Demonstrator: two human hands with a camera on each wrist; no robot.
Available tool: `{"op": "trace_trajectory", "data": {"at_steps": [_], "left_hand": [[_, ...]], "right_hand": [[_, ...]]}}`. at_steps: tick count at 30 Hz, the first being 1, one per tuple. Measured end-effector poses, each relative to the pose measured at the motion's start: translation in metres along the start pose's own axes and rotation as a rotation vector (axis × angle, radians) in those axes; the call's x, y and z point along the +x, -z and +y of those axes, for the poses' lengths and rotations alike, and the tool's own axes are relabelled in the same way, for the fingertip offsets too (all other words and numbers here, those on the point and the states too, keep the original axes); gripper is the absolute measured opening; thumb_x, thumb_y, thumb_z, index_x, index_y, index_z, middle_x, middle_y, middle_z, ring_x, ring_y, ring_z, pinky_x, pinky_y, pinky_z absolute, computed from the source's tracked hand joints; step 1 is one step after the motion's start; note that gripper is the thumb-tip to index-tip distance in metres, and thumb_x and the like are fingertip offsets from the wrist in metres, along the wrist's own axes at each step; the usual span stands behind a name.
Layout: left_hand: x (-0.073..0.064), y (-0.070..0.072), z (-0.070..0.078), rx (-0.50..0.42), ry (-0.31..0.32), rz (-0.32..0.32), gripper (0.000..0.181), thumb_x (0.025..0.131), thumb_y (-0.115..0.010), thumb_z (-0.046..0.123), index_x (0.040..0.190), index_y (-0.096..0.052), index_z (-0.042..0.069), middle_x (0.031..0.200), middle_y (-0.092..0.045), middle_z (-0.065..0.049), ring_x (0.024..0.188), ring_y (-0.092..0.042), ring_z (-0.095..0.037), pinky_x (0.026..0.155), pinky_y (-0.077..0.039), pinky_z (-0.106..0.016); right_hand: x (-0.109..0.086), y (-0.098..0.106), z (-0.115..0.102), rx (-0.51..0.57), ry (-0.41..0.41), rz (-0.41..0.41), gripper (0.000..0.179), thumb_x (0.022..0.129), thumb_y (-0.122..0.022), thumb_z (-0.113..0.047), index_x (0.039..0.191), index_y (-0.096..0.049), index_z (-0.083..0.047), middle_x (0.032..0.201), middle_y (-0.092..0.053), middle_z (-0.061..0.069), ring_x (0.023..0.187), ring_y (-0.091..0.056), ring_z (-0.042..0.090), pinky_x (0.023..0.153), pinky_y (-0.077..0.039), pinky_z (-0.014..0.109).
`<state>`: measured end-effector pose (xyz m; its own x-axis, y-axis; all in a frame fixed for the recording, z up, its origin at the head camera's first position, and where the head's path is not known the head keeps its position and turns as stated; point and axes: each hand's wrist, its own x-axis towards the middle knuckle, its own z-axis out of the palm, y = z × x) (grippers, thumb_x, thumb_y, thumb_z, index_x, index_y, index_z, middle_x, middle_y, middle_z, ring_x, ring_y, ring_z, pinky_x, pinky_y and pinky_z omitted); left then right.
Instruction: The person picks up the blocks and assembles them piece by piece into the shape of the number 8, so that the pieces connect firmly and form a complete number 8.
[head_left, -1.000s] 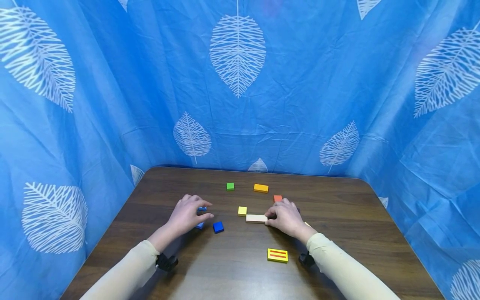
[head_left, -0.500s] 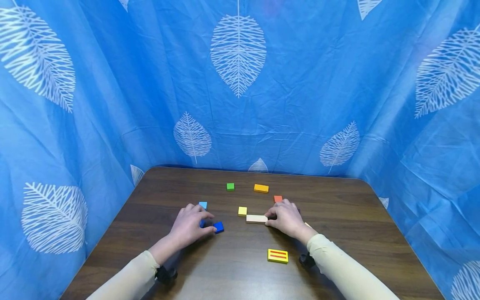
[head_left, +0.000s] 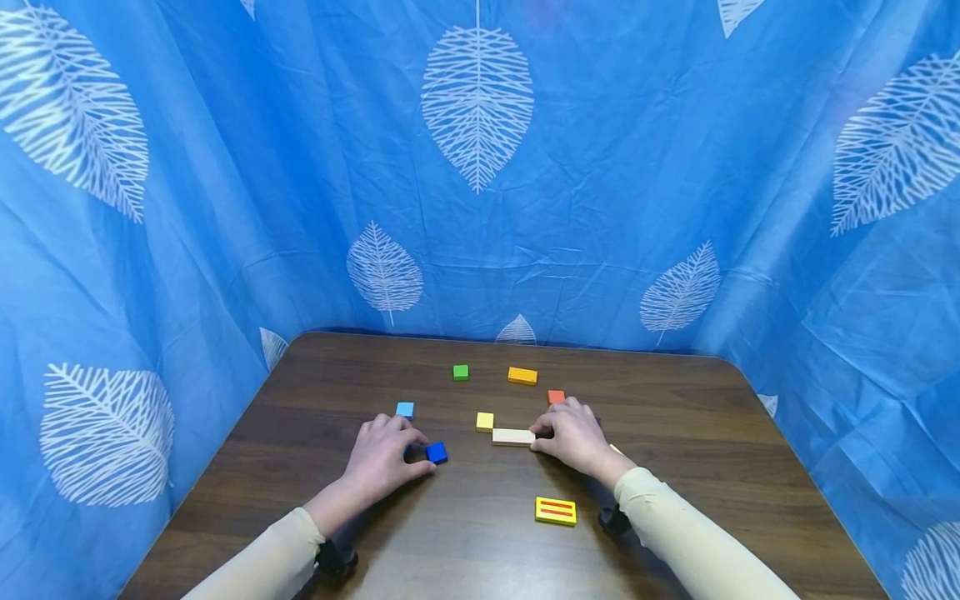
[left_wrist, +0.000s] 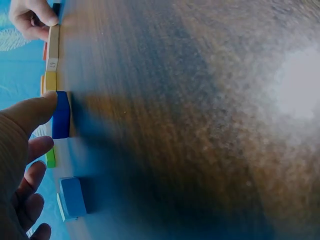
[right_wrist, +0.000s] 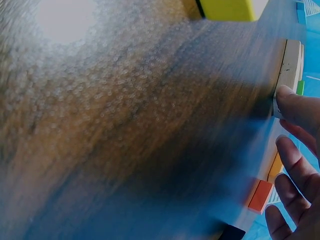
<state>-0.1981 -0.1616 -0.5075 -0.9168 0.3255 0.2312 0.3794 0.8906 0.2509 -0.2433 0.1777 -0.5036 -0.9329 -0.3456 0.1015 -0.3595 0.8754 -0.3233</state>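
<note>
Midway across the tabletop (head_left: 697, 442), the right hand (head_left: 572, 433) pinches the pale bar (head_left: 512, 437); nearer the left edge, the left hand (head_left: 381, 454) pinches the dark blue block (head_left: 437, 452). I'd hold both flat, lightly.

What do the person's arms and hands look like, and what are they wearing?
The left hand and right hand are bare, with no gloves. The left sleeve and right sleeve are long, pale cream and a bit wrinkly, with no pattern I can see. A black gadget shows at the left wrist and a black device at the right.
</note>
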Motion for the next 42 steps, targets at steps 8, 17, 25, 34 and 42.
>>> {"op": "trace_trajectory", "data": {"at_steps": [8, 17, 25, 34, 42], "left_hand": [[-0.0003, -0.0015, 0.0008, 0.022, 0.017, -0.004, 0.038, 0.077, -0.086, 0.054, 0.098, -0.078, 0.025, 0.093, -0.058, 0.007, 0.095, -0.050, -0.022, 0.087, -0.040, -0.046], [-0.0007, -0.0021, 0.0013, 0.020, 0.030, -0.004, 0.034, 0.078, -0.086, 0.051, 0.097, -0.078, 0.024, 0.093, -0.058, 0.007, 0.096, -0.050, -0.023, 0.086, -0.040, -0.046], [-0.0005, -0.0023, 0.0014, 0.024, 0.031, -0.002, 0.033, 0.078, -0.086, 0.051, 0.096, -0.078, 0.025, 0.092, -0.057, 0.008, 0.096, -0.050, -0.023, 0.086, -0.040, -0.046], [0.0004, -0.0044, 0.0007, 0.028, 0.024, 0.003, 0.033, 0.077, -0.086, 0.052, 0.095, -0.078, 0.025, 0.092, -0.057, 0.008, 0.095, -0.049, -0.022, 0.085, -0.039, -0.044], [0.0009, -0.0058, 0.0005, 0.020, 0.023, 0.006, 0.032, 0.078, -0.086, 0.050, 0.095, -0.078, 0.024, 0.093, -0.058, 0.008, 0.095, -0.049, -0.022, 0.086, -0.039, -0.044]], "right_hand": [[0.0001, -0.0010, 0.0013, -0.007, 0.008, -0.002, 0.017, 0.080, -0.089, -0.033, 0.093, -0.081, -0.027, 0.091, -0.066, -0.015, 0.094, -0.049, 0.016, 0.085, -0.038, 0.041], [0.0006, -0.0024, 0.0032, -0.019, 0.025, 0.009, 0.017, 0.079, -0.089, -0.034, 0.092, -0.081, -0.027, 0.091, -0.067, -0.016, 0.094, -0.049, 0.015, 0.085, -0.038, 0.041], [0.0005, -0.0024, 0.0033, -0.022, 0.025, 0.007, 0.017, 0.079, -0.089, -0.034, 0.092, -0.081, -0.027, 0.090, -0.066, -0.016, 0.093, -0.049, 0.015, 0.084, -0.038, 0.041], [0.0008, -0.0015, 0.0025, -0.008, 0.009, -0.005, 0.017, 0.079, -0.089, -0.034, 0.092, -0.081, -0.027, 0.090, -0.066, -0.016, 0.092, -0.048, 0.016, 0.083, -0.038, 0.040], [0.0013, -0.0009, 0.0025, -0.003, 0.006, -0.008, 0.017, 0.079, -0.089, -0.034, 0.092, -0.081, -0.027, 0.090, -0.066, -0.016, 0.093, -0.048, 0.015, 0.083, -0.037, 0.040]]}}
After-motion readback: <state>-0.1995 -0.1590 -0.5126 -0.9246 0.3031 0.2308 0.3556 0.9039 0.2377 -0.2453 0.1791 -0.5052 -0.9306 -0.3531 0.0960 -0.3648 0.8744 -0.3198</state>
